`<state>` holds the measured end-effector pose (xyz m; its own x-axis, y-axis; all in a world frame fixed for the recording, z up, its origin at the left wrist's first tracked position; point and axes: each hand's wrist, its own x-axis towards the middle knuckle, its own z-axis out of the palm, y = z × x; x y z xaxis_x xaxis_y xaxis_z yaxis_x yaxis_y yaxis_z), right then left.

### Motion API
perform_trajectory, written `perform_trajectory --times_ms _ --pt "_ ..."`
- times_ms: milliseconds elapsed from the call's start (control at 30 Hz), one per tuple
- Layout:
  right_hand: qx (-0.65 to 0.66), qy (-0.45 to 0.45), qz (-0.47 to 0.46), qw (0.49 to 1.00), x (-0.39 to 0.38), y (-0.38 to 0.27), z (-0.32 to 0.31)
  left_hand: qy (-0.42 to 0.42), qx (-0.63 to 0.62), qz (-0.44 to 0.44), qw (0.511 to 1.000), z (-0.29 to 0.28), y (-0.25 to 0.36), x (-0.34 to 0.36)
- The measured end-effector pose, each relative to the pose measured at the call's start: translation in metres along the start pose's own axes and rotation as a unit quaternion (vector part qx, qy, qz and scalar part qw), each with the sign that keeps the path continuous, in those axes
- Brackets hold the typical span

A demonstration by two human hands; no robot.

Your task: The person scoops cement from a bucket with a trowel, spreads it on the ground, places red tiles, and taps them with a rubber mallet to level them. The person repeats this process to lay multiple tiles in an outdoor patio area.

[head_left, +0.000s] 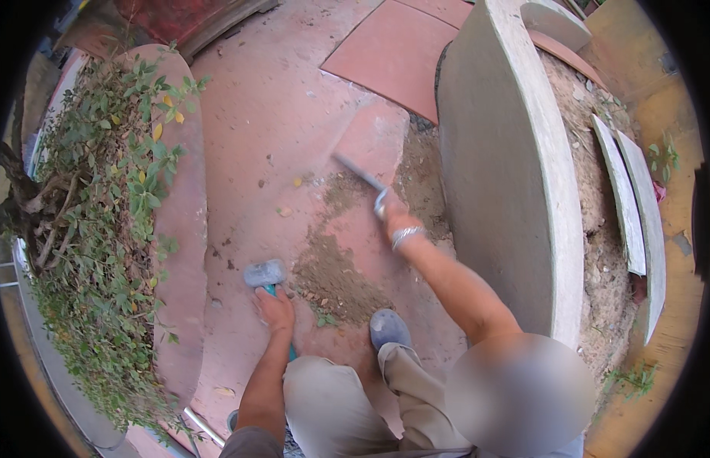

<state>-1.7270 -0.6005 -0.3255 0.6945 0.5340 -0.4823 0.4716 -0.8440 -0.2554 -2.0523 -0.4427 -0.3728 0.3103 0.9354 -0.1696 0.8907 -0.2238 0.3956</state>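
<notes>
My left hand [275,311] is closed round the teal handle of a mallet [265,272], whose thick grey head rests on or just above the reddish paving. Farther forward, my right hand [394,214] grips a trowel [359,171], its narrow grey blade seen nearly edge-on and pointing up-left. A silvery band circles that wrist. Beneath and beside the blade is a reddish paving slab [376,137] with a pale dusty surface; I cannot tell whether the blade touches it. Loose brown soil [336,278] lies between my hands and my shoe.
A curved grey concrete wall [496,168] rises on the right. Leafy shrubs [103,252] fill a bed behind a reddish kerb [179,229] on the left. Larger red slabs [393,53] lie ahead. My grey-blue shoe [390,330] stands beside the soil.
</notes>
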Motion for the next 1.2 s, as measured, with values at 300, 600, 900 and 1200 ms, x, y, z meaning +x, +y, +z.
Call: perform_trajectory --times_ms 300,600,900,1200 --pt "0.027 -0.084 -0.048 0.995 -0.071 0.004 0.022 -0.01 -0.022 0.002 1.0 -0.001 0.001 -0.001" --pt "0.005 -0.11 0.016 0.994 -0.098 0.021 0.022 -0.021 0.003 -0.025 0.999 -0.006 0.009 -0.001" --pt "0.023 -0.002 0.083 0.996 -0.027 0.022 -0.021 -0.027 -0.061 0.005 0.998 0.001 -0.002 0.002" --pt "0.075 -0.1 -0.01 0.992 -0.091 -0.004 0.0 -0.02 -0.036 0.002 0.999 -0.002 0.001 -0.001"
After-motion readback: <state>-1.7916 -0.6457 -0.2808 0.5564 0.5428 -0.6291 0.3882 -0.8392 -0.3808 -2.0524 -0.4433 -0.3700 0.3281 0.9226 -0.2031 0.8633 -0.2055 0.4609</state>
